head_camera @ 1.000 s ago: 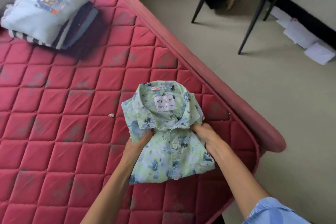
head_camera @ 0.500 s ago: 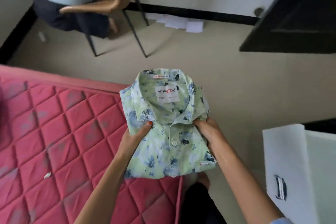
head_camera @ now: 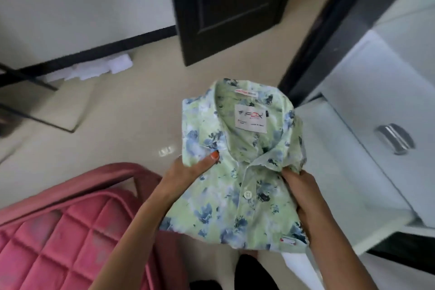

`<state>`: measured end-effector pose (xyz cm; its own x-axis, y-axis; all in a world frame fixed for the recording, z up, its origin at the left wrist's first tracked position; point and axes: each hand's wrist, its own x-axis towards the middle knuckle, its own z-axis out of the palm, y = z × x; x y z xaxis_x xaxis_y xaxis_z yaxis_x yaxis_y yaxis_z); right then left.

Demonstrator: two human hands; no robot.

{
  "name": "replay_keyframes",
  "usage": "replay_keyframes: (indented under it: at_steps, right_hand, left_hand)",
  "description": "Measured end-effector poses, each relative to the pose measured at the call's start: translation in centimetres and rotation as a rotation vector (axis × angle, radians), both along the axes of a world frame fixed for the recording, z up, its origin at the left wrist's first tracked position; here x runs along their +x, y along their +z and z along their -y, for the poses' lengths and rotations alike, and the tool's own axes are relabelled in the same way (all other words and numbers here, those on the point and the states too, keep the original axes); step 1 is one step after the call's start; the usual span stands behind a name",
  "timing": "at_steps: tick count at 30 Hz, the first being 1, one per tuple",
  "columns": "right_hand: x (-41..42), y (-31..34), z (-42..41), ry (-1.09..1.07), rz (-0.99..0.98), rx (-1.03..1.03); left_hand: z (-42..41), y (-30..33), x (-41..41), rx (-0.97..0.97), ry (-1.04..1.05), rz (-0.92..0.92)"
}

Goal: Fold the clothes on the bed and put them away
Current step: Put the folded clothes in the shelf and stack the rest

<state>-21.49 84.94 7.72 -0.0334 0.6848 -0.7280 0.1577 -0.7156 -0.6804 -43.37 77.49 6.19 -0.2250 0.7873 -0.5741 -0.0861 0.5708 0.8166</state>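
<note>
Both hands, left hand [head_camera: 186,172] and right hand [head_camera: 303,198], grip folded shirt [head_camera: 237,172].

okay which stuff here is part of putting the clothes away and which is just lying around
Part of the job: folded floral shirt, left hand, right hand, open white drawer.
Lying about: white foam pieces, red mattress, dark door.

A folded green floral button-up shirt [head_camera: 240,172], collar up with its white neck label showing, is held level above the floor.
</note>
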Motion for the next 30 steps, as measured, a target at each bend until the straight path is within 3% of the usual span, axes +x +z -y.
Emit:
replay_keyframes:
  at_steps: [8,18,23,27,30]
  right_hand:
    - [14.4,-4.8,-1.8,-0.335,-0.006,-0.15]
    - [19.2,-18.4,-3.9,-0.62,-0.101,-0.224]
    - [19.7,-22.9,-3.9,-0.629,-0.15,-0.223]
    - [19.7,-23.5,-2.5,-0.356,0.13,-0.376]
    - [19.1,-22.8,-1.5,-0.223,0.289,-0.364]
  left_hand:
    - [-11.2,-3.1,13.4,-0.148,-0.43,-0.077]
    - [-21.0,-13.9,20.2,-0.333,-0.827,-0.273]
    - [-22.2,-17.8,20.8,-0.361,-0.898,-0.358]
    - [-22.1,-18.5,21.3,-0.402,-0.857,-0.407]
    - [-21.7,-18.5,21.8,-0.399,-1.02,-0.585]
